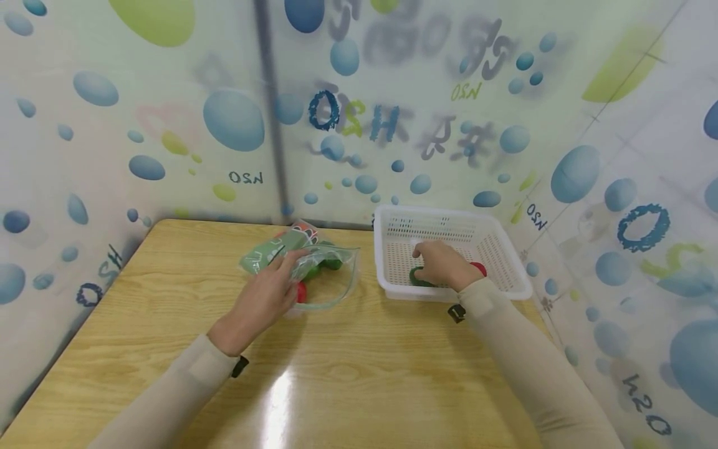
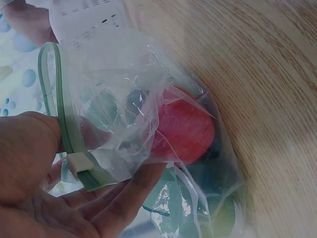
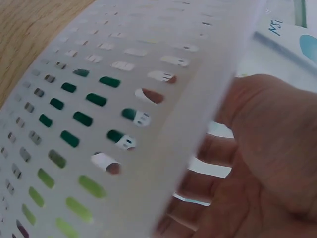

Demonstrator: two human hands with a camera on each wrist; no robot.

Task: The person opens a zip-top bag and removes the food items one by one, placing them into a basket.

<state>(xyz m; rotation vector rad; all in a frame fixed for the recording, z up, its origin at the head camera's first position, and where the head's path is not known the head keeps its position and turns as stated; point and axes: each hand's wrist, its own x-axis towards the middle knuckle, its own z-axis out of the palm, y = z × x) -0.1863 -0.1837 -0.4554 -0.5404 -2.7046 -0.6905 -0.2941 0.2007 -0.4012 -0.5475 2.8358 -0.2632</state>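
Bubble-printed sheeting, blue and lime, hangs behind a pale wood-grained table, and here I am with both arms out over it! On the left, my left hand has the green-edged mouth of a clear plastic zip bag between thumb and fingers. Inside sits a smooth red round piece, with green pieces beside it; the bag lies near the table's far edge. Over to the right, my right hand is down inside a white slotted plastic basket, fingers bent, thumb apart from them, right at a dark green piece. Have I got hold of it? I can't tell. Another red piece peeks out by my wrist, and light green shows through the slots.
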